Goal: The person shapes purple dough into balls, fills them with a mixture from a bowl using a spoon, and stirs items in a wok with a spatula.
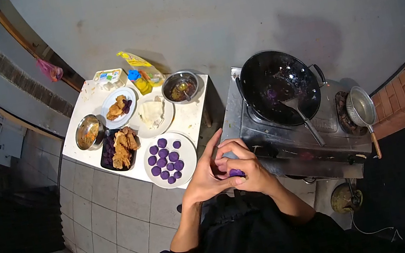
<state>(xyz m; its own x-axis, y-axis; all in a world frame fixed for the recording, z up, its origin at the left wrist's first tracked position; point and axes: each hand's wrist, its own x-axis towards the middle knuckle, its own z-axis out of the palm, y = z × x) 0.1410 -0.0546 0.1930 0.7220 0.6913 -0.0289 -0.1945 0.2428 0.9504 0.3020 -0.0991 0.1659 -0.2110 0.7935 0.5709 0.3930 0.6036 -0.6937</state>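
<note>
In front of my chest a lump of purple dough (236,173) sits between my two hands, partly covered by fingers. My left hand (205,179) cups it from the left, its thumb against the lump and its index finger stretched out. My right hand (252,172) closes round the lump from the other side with bent fingers. Just left of my hands, a white plate (189,153) carries several purple dough balls (162,162) of differing sizes.
The white table (72,150) also holds a black tray of fried pieces (121,150), a plate with a white slab (151,114), metal bowls (180,87) and bottles (140,82). Right, a wok (272,79) with a spatula (303,120) rests on the stove (276,143), beside a strainer (360,106).
</note>
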